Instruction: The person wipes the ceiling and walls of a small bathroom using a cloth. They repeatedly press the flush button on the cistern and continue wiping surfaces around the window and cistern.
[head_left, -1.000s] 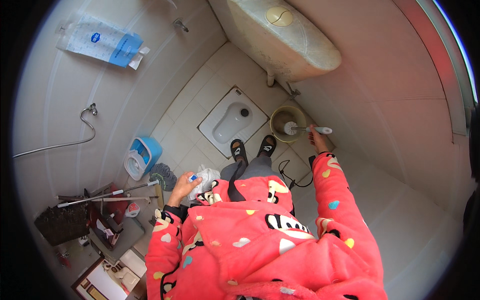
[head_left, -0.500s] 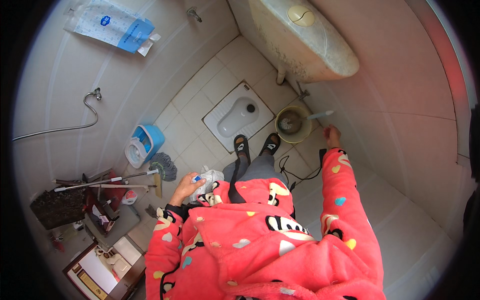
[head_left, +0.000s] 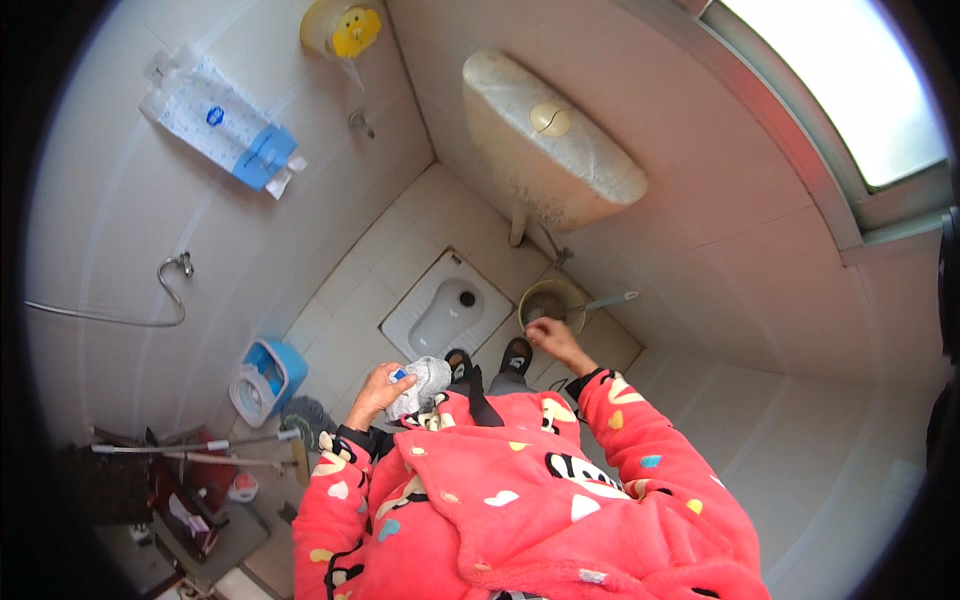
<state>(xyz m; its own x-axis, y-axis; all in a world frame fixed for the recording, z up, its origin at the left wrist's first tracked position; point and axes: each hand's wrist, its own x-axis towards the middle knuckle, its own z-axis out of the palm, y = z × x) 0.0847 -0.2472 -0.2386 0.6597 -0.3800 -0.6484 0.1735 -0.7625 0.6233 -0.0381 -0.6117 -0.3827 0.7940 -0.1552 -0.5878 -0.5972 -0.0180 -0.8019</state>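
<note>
My left hand grips a white crumpled bag with a small blue piece by my thumb. My right hand, its fingers curled and slightly blurred, is over the near side of a yellowish bucket; whether it holds anything is unclear. A brush with a long pale handle rests in the bucket, its handle leaning out to the right. Left of the bucket is a white squat toilet set in the tiled floor.
A cistern hangs on the wall above, near a window. At left are a blue mop bucket, a grey mop head, poles, a hose, a hanging packet and a yellow container.
My right hand let go of the brush handle, which stays in the bucket, and moved left toward my middle. The view has tilted up, bringing the window and yellow container into sight.
</note>
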